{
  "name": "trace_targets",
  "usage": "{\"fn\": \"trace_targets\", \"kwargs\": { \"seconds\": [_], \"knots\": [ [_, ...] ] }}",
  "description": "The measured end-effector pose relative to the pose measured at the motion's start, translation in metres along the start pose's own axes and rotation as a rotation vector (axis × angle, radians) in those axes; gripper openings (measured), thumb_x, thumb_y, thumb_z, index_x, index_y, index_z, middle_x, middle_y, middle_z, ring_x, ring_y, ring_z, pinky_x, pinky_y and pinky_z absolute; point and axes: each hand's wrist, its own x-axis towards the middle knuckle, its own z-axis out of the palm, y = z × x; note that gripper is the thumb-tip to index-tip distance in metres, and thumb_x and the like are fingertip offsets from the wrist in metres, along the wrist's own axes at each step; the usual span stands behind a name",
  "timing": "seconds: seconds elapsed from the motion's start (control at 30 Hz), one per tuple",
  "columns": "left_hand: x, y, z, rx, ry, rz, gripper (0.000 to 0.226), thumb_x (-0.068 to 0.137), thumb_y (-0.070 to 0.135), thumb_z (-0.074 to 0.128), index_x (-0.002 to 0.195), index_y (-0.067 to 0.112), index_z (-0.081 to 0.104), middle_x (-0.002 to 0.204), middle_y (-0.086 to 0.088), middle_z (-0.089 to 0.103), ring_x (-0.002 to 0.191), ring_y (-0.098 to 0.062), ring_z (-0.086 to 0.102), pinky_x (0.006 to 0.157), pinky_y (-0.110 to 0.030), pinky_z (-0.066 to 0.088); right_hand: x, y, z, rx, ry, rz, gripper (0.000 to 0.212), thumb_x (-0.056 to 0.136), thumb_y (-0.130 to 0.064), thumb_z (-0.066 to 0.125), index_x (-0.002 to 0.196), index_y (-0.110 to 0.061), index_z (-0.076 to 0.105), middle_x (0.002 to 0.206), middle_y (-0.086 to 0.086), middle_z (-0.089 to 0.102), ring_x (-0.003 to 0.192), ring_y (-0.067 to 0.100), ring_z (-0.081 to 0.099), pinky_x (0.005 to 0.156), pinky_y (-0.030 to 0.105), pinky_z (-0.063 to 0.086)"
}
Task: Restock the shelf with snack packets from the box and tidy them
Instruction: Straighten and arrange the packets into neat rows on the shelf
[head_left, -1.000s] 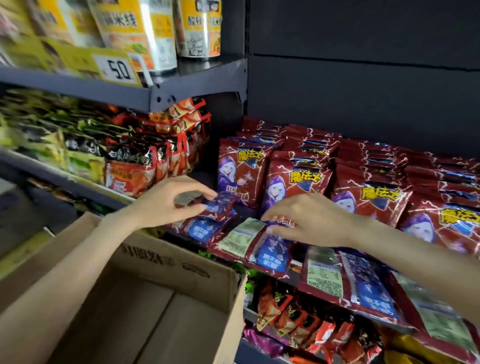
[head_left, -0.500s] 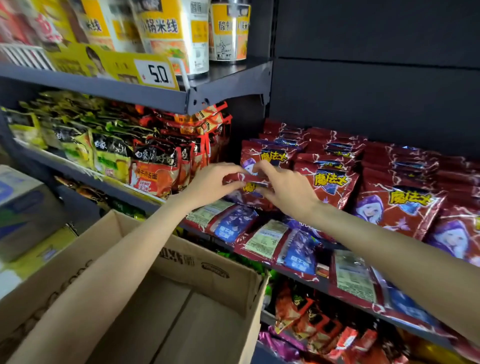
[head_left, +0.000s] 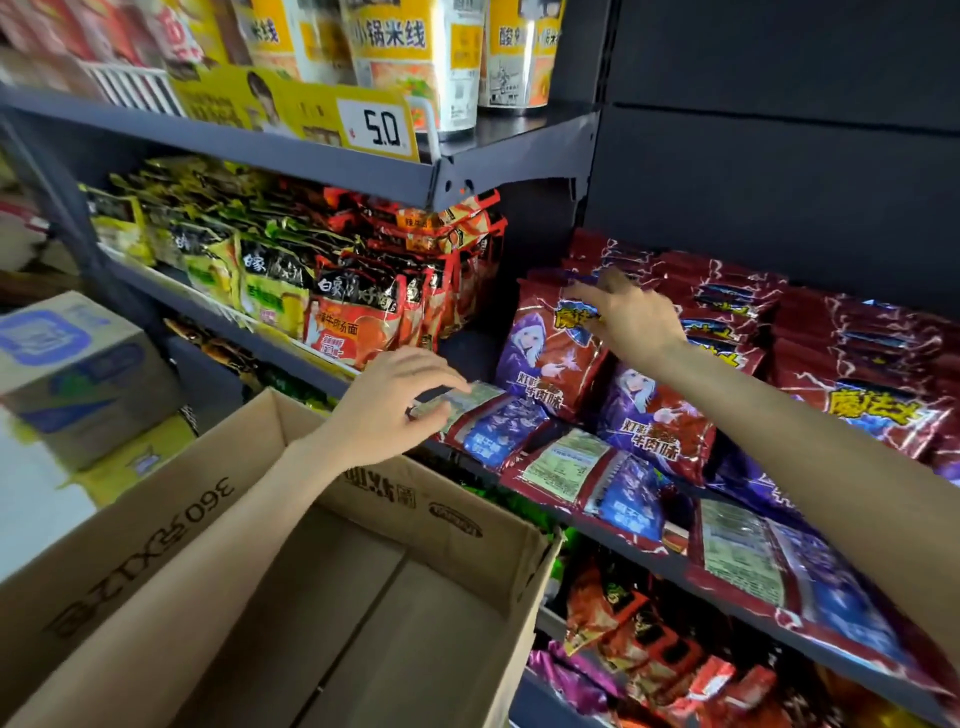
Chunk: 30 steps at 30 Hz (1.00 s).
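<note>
Right now the left hand (head_left: 387, 410) pinches the near-left flat packet (head_left: 483, 423), one of three lying face-down along the shelf edge (head_left: 639, 558). Further back, the right hand (head_left: 631, 317) rests spread-fingered on the top of an upright red packet (head_left: 545, 348), first of four standing rows. Below, one cardboard box (head_left: 415, 512) sits open, no packets showing inside.
</note>
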Motion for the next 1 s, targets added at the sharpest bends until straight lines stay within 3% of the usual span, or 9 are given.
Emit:
{"fn": "trace_targets", "kwargs": {
  "seconds": [0.17,0.33,0.43,0.57,0.7,0.77,0.87,0.93,1.0],
  "knots": [
    [-0.023,-0.006,0.004,0.072,-0.233,0.003,0.05,0.082,0.029,0.062,0.131,0.034,0.051,0.135,0.015,0.048,0.136,-0.006,0.025,0.113,-0.035,0.014,-0.001,0.004,0.006,-0.108,-0.031,-0.05,0.05,0.094,-0.016,0.053,0.138,-0.039,0.045,0.125,0.014,0.045,0.112,0.035,0.046,0.084,0.046,0.046],
    [-0.015,-0.004,0.016,0.083,-0.164,0.018,0.04,0.089,0.021,0.062,0.128,0.028,0.056,0.129,0.007,0.057,0.123,-0.013,0.046,0.1,-0.042,0.044,-0.001,-0.006,0.013,-0.314,0.074,-0.409,0.04,0.086,-0.028,0.054,0.125,-0.022,0.061,0.141,0.013,0.046,0.129,0.034,0.043,0.102,0.052,0.035],
    [-0.01,-0.004,0.013,0.058,-0.09,0.068,0.034,0.093,0.029,0.049,0.124,0.025,0.06,0.12,0.007,0.062,0.112,-0.01,0.052,0.089,-0.035,0.052,-0.004,-0.017,0.028,-0.357,-0.167,-0.491,0.055,0.09,-0.044,0.027,0.126,-0.02,0.061,0.141,0.007,0.049,0.133,0.032,0.041,0.109,0.057,0.029],
    [0.003,0.0,0.002,-0.026,-0.077,0.041,0.04,0.093,0.041,0.038,0.123,0.026,0.06,0.118,0.009,0.062,0.113,-0.005,0.05,0.092,-0.031,0.048,-0.005,-0.009,0.038,-0.341,-0.299,-0.485,0.067,0.089,-0.052,0.01,0.141,-0.025,0.044,0.152,0.002,0.033,0.144,0.028,0.019,0.115,0.05,0.001],
    [0.03,0.009,0.001,-0.046,-0.041,0.017,0.027,0.093,0.028,0.056,0.118,0.023,0.062,0.113,0.005,0.063,0.106,-0.009,0.054,0.09,-0.035,0.049,-0.002,0.004,0.032,-0.192,-0.274,-0.569,0.047,0.1,-0.039,0.036,0.145,-0.028,0.035,0.157,-0.004,0.017,0.146,0.021,-0.001,0.113,0.038,-0.017],
    [0.046,0.013,0.003,-0.068,-0.004,-0.01,0.026,0.091,0.025,0.06,0.117,0.023,0.061,0.114,0.005,0.061,0.106,-0.012,0.055,0.091,-0.034,0.047,-0.003,0.007,0.026,0.019,-0.267,-0.55,0.047,0.098,-0.027,0.046,0.144,-0.025,0.037,0.157,-0.002,0.019,0.147,0.019,0.002,0.115,0.035,-0.012],
    [0.069,0.015,0.006,-0.102,0.042,-0.054,0.027,0.088,0.027,0.063,0.115,0.024,0.06,0.116,0.009,0.056,0.105,-0.009,0.051,0.092,-0.03,0.042,-0.019,0.009,0.001,0.306,-0.103,-0.401,0.037,0.095,-0.015,0.053,0.132,-0.016,0.053,0.145,0.005,0.044,0.139,0.025,0.031,0.118,0.039,0.017],
    [0.081,0.014,0.01,-0.107,0.045,-0.063,0.028,0.088,0.028,0.063,0.116,0.024,0.059,0.119,0.01,0.052,0.108,-0.007,0.048,0.094,-0.029,0.04,-0.049,0.008,-0.028,0.385,-0.006,-0.296,0.028,0.096,-0.03,0.049,0.116,-0.017,0.063,0.123,0.001,0.06,0.119,0.021,0.051,0.104,0.042,0.039],
    [0.088,0.013,0.017,-0.101,0.067,-0.07,0.03,0.088,0.026,0.063,0.117,0.023,0.059,0.126,0.009,0.049,0.118,-0.009,0.044,0.099,-0.027,0.033,-0.09,-0.002,-0.061,0.438,-0.042,-0.222,0.042,0.092,-0.053,0.038,0.107,-0.022,0.063,0.106,-0.01,0.063,0.099,0.007,0.055,0.089,0.032,0.046]
  ]
}}
